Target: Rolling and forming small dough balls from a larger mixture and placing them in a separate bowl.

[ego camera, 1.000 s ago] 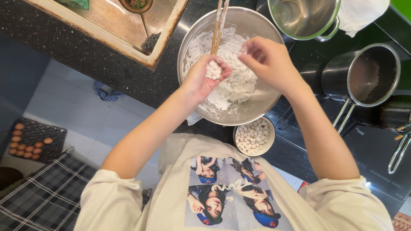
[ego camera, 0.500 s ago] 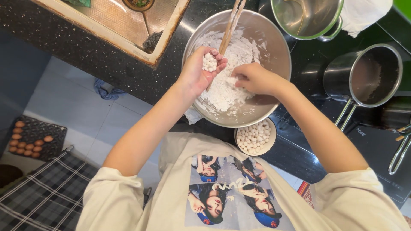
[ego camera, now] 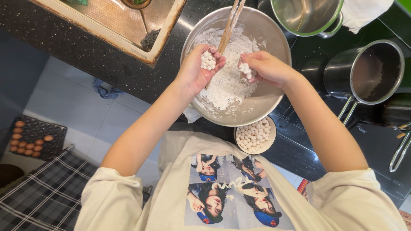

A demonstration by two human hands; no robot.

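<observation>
Two bare hands work over a large steel mixing bowl [ego camera: 274,102] that sits on a dark speckled counter [ego camera: 77,47]. Left hand [ego camera: 200,70]: palm up and cupped loosely, grasping a small cluster of white dough balls [ego camera: 208,60] against the curled fingers. Right hand [ego camera: 267,67]: fingertips pinched on a small lump of white dough [ego camera: 245,68], just above the floury mass. Bowl contents: a heap of white flour or crumbly dough [ego camera: 231,83], with a pair of wooden chopsticks [ego camera: 229,25] leaning on the far rim, passing just beside the left hand. One small white bowl [ego camera: 256,136], near the body and touching the mixing bowl's near edge, filled with finished white balls. Sink [ego camera: 128,21] at upper left, set into the counter. One steel pot [ego camera: 306,17] beyond the mixing bowl; one steel saucepan [ego camera: 364,72] with a long handle to the right, on a black cooktop [ego camera: 368,141]. Floor, lower left: a tray of brown eggs [ego camera: 32,139] and a plaid cloth [ego camera: 47,196]. Blue rag [ego camera: 105,90] on the pale tiles below the counter edge.
</observation>
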